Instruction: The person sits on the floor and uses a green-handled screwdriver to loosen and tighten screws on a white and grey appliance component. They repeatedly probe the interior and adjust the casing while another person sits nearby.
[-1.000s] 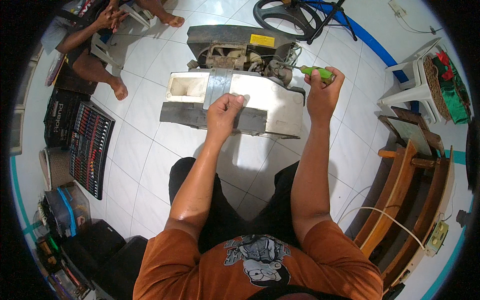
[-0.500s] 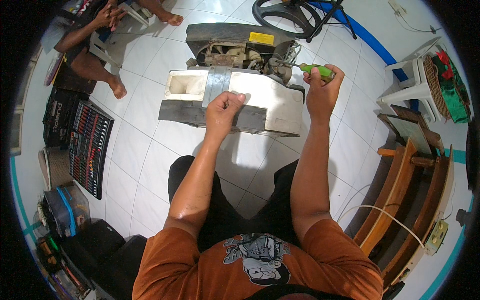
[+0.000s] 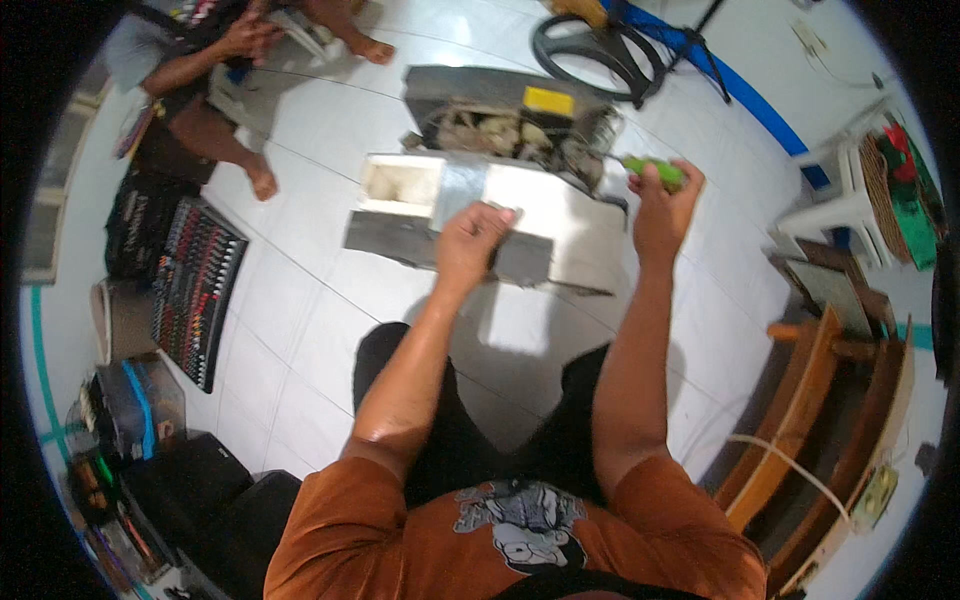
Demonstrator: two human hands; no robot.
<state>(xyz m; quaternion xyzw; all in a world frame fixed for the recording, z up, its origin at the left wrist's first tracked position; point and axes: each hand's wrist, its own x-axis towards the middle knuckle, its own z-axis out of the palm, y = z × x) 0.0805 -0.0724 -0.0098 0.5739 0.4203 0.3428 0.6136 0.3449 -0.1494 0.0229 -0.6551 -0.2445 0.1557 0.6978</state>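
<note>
A worn machine lies open on the floor in front of me, with a white casing [image 3: 585, 235], dark grey side panels and grimy inner parts [image 3: 490, 135] exposed along its far side. My right hand [image 3: 660, 205] grips a screwdriver [image 3: 655, 173] by its green handle at the machine's right end. The screwdriver's shaft points left toward the inner parts; blur hides whether its tip touches them. Over the casing's near middle, beside a grey strip [image 3: 462, 190], my left hand [image 3: 470, 245] is closed with its thumb against curled fingers. What it may pinch is too small to see.
Another person's bare foot [image 3: 262, 180] and clasped hands [image 3: 250, 40] are at the far left. An audio mixer [image 3: 200, 290] stands on the left. A black steering-wheel-like ring [image 3: 590, 85] lies beyond the machine. White chairs [image 3: 830, 200] and a wooden frame [image 3: 790, 410] line the right.
The whole view has shifted, so the machine and both hands appear farther right and slightly lower, with more blur. Both hands keep nearly the same grip and place over the machine.
</note>
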